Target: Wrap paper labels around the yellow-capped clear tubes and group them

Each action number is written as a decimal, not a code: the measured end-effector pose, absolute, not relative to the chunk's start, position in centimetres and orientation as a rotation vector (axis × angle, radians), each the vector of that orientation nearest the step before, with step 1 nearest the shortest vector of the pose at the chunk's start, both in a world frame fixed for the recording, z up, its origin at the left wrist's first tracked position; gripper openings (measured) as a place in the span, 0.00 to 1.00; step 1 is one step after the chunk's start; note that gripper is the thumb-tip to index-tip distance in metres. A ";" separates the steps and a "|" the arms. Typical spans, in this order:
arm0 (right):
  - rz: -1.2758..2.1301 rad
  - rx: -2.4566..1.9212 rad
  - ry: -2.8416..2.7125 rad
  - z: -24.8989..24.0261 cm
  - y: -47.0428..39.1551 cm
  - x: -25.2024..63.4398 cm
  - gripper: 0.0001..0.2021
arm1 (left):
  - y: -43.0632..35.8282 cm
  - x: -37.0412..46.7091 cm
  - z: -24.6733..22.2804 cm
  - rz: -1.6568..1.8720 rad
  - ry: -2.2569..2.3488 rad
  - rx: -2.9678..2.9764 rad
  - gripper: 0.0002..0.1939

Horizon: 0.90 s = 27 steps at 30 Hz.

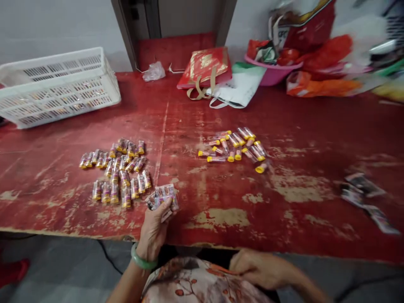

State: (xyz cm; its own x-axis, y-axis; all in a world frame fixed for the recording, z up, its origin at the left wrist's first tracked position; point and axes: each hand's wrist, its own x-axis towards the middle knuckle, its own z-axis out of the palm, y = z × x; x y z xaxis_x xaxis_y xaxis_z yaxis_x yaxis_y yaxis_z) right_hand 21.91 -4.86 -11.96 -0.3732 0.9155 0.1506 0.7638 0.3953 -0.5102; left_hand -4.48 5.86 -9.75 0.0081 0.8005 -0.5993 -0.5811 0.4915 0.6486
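My left hand [155, 229], with a green bangle at the wrist, grips a small stack of printed cards [164, 193] above the red table near its front edge. Just left of it lie several filled clear tubes with yellow caps [115, 174]. Further right, a loose group of clear tubes with yellow caps [235, 145] lies on the tabletop. My right hand [252, 266] is below the table's front edge at my lap, its fingers curled against the patterned cloth [195, 282]; whatever they may hold is hidden.
A white plastic basket [59, 90] stands at the back left of the red table [176, 126]. Red and white bags [208, 67] and a pink basin [273, 75] with wrapped things are at the back. Printed packets [362, 189] lie at the right.
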 end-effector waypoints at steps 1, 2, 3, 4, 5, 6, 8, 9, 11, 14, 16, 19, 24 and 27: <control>0.654 -1.353 -2.262 -11.3 -4.2 23.0 0.21 | 6.1 -4.3 -9.8 1.109 1.105 0.244 0.15; 0.764 -1.339 -2.205 -10.6 -3.3 24.2 0.22 | 6.2 -4.1 -9.8 1.111 1.095 0.241 0.15; 0.791 -1.447 -2.064 -10.1 -1.9 25.6 0.21 | 6.3 -3.9 -9.8 1.102 1.087 0.235 0.15; 0.716 -1.652 -1.828 -9.8 -0.3 27.1 0.18 | 6.3 -3.7 -9.7 1.086 1.084 0.225 0.14; 0.501 -1.901 -1.557 -9.6 1.5 28.6 0.17 | 6.3 -3.4 -9.7 1.060 1.083 0.213 0.14; 0.318 -2.116 -1.264 -9.7 3.3 29.9 0.17 | 6.3 -3.2 -9.7 1.037 1.081 0.204 0.13; 0.194 -2.235 -1.039 -10.5 6.6 32.1 0.18 | 6.2 -2.7 -9.7 1.018 1.080 0.203 0.12; 0.170 -2.271 -0.959 -11.1 8.0 32.9 0.18 | 6.1 -2.5 -9.7 1.023 1.079 0.215 0.13; 0.169 -2.293 -0.866 -12.4 9.7 33.6 0.18 | 5.9 -2.1 -9.7 1.029 1.076 0.252 0.15; 0.227 -2.219 -0.821 -13.7 9.5 33.3 0.14 | 5.7 -1.5 -9.6 1.015 1.053 0.302 0.17; 0.333 -2.094 -0.856 -13.9 7.9 32.6 0.15 | 5.6 -1.1 -9.5 1.012 1.033 0.310 0.19; 0.547 -1.866 -0.917 -13.6 4.3 29.5 0.17 | 5.5 -0.5 -9.6 1.014 1.023 0.304 0.21; 1.325 -1.035 -0.664 -11.7 0.0 19.1 0.04 | 4.7 0.4 -10.3 1.044 1.006 0.326 0.21; 1.421 -0.973 -0.563 -10.8 0.3 13.9 0.08 | 4.1 0.6 -10.5 1.033 1.002 0.358 0.19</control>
State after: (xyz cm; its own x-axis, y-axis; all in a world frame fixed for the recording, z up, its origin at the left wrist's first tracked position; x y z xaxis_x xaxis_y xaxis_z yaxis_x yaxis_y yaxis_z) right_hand 13.92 0.31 -10.84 0.1180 0.9684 -0.2196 -0.5549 -0.1191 -0.8234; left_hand 0.57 4.09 -10.52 0.1404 0.8427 -0.5198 -0.5450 0.5041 0.6700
